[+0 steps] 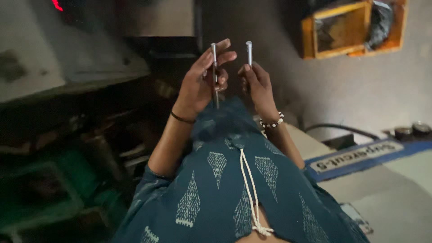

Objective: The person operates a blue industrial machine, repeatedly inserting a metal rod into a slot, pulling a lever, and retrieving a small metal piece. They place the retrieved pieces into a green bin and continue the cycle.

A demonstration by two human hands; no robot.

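Two metal rods in hand: left hand (200, 83) fingers closed around the longer rod (214, 74), right hand (257, 83) fingers pinching the shorter rod (249, 53); held apart, not yet joined.

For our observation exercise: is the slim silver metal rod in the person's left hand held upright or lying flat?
Upright. The slim silver metal rod runs nearly vertically through the left hand, its top beside the fingertips and its lower end below the palm.
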